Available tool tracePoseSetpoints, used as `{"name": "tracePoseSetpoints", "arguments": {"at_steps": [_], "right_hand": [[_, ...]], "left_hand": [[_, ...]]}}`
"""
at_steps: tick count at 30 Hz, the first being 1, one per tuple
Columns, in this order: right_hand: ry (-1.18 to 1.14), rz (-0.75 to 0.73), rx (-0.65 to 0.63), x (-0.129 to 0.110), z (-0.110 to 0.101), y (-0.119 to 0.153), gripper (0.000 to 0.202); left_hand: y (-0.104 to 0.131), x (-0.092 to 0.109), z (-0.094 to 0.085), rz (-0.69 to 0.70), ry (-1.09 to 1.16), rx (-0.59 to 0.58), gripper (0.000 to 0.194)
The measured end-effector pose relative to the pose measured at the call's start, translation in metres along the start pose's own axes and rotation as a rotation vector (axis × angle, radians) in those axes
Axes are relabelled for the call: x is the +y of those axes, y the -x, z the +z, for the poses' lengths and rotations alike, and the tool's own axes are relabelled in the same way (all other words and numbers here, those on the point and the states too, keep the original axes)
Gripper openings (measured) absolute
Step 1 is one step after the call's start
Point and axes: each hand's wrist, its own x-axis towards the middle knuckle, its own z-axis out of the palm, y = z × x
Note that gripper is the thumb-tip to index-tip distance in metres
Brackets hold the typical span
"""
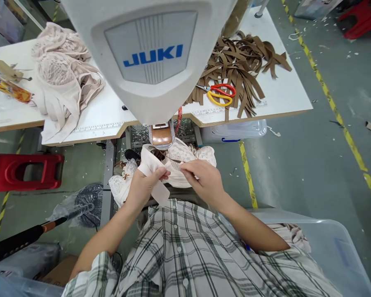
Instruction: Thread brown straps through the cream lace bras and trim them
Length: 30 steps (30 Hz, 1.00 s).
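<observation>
A cream lace bra (177, 177) lies over my lap below the sewing machine's arm end. My left hand (144, 183) is closed on the bra's smooth side band, whose end hangs below my fingers. My right hand (205, 179) is pinched at the bra's edge to the right of it. A thin brown strip (172, 159) runs toward those right fingertips; whether they grip it or only the fabric is hard to see. More lace fabric (119, 187) spreads to the left of my left wrist.
The white JUKI sewing machine (151, 49) overhangs my hands. On its white table (284, 90) are cream lace bras (62, 78), brown strips (235, 62) and red-and-yellow scissors (221, 95). A red stool (24, 173) stands left; a clear bin (334, 243) holds fabric at right.
</observation>
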Motion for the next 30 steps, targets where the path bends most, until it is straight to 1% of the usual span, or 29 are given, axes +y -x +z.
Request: {"name": "tracePoseSetpoints", "arguments": {"at_steps": [3, 7, 9, 12, 14, 17, 19, 21, 23, 26, 28, 30], "right_hand": [[-0.073, -0.037, -0.003, -0.010, 0.012, -0.003, 0.020], [-0.109, -0.016, 0.020, -0.015, 0.020, -0.009, 0.020], [-0.104, 0.010, 0.028, -0.015, 0.020, -0.010, 0.019], [-0.132, 0.089, 0.008, -0.015, 0.017, -0.012, 0.014], [-0.175, 0.145, -0.033, -0.014, 0.013, -0.013, 0.011], [-0.297, 0.232, -0.141, -0.012, 0.007, -0.016, 0.006], [-0.397, 0.273, -0.218, -0.012, 0.004, -0.018, 0.005], [-0.456, 0.284, -0.279, -0.012, 0.001, -0.020, 0.005], [-0.461, 0.266, -0.321, -0.013, 0.000, -0.022, 0.006], [-0.394, 0.191, -0.354, -0.013, 0.000, -0.023, 0.009], [-0.337, 0.154, -0.343, -0.012, 0.002, -0.022, 0.010], [-0.302, 0.140, -0.310, -0.010, 0.005, -0.019, 0.011]], "left_hand": [[0.000, -0.007, 0.007, 0.014, 0.041, 0.053, 0.027], [0.002, -0.013, 0.013, 0.038, 0.085, 0.043, 0.026], [0.003, -0.014, 0.013, 0.059, 0.061, 0.045, 0.027], [0.005, -0.016, 0.013, 0.103, -0.043, 0.045, 0.033], [0.006, -0.015, 0.012, 0.136, -0.125, 0.049, 0.034], [0.009, -0.014, 0.011, 0.215, -0.225, 0.049, 0.030], [0.010, -0.012, 0.010, 0.277, -0.257, 0.046, 0.025], [0.011, -0.011, 0.010, 0.303, -0.249, 0.048, 0.021], [0.011, -0.012, 0.011, 0.289, -0.214, 0.048, 0.021], [0.008, -0.013, 0.009, 0.256, -0.172, 0.030, 0.022], [0.005, -0.014, 0.006, 0.227, -0.170, -0.010, 0.022], [0.002, -0.014, 0.003, 0.165, -0.179, -0.061, 0.023]]}}
